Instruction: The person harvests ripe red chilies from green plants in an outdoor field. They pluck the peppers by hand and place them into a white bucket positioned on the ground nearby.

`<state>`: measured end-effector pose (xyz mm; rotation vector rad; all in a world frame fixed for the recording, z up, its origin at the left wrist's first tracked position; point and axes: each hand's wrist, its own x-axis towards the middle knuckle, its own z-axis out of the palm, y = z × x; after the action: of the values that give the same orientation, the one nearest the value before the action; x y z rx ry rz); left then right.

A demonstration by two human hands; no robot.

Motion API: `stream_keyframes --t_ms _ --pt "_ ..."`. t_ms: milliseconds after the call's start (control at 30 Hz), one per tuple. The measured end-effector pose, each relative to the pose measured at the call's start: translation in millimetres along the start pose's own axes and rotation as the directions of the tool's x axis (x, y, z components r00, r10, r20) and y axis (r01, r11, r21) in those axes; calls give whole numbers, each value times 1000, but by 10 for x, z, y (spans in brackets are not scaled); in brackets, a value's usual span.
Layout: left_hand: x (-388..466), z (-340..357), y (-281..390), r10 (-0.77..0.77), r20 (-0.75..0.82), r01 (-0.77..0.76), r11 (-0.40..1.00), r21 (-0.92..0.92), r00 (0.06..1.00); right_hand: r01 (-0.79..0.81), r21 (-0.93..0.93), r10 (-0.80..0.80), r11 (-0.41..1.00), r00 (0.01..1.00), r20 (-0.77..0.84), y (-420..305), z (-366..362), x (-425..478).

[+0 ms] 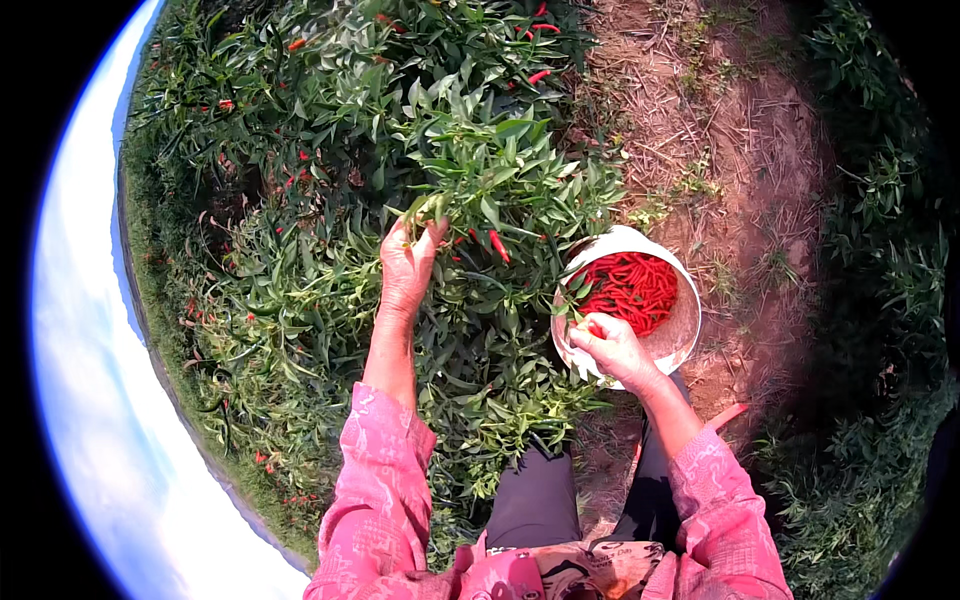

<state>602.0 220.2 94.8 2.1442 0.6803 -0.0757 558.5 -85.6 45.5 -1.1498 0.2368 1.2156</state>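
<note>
My left hand [409, 262] is among the leaves of a chili plant [480, 165], with thumb and fingers closed around a leafy branch. A ripe red chili pepper [499, 246] hangs just to the right of that hand. Over the near side of a white bucket [684, 274], my right hand [616, 351] is curled around a red chili pepper [596, 328], of which only a small part shows. Many slender red chilies [630, 289] lie heaped inside the bucket. A few green leaves [574, 296] overlap its left rim.
A dirt path [697, 150] strewn with dry straw runs past the bucket. Dense chili plants [247, 262] with scattered red fruit cover the left. Another shaded plant row [885, 247] borders the path on the right. My trousered legs [532, 495] stand close behind the bucket.
</note>
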Motion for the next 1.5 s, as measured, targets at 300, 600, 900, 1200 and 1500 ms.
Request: stream_keyframes --t_ms 300,600,900,1200,1500 --pt "-98 -677 -740 -308 -71 223 811 -540 949 325 -274 -381 905 906 -184 -538 890 1059" --pt "-324 -618 -345 -188 112 219 868 -447 976 284 -12 -283 959 948 -148 -287 1325 1610" --pt "-563 -635 -56 109 570 -426 780 458 814 473 -301 -544 828 809 -225 -460 1299 1379" --pt "-559 -562 -749 187 32 -189 980 58 982 287 159 -253 945 945 -208 -851 829 1220" --pt "-305 -1039 -316 -240 58 223 750 -622 969 102 69 -116 992 960 255 -542 1038 825"
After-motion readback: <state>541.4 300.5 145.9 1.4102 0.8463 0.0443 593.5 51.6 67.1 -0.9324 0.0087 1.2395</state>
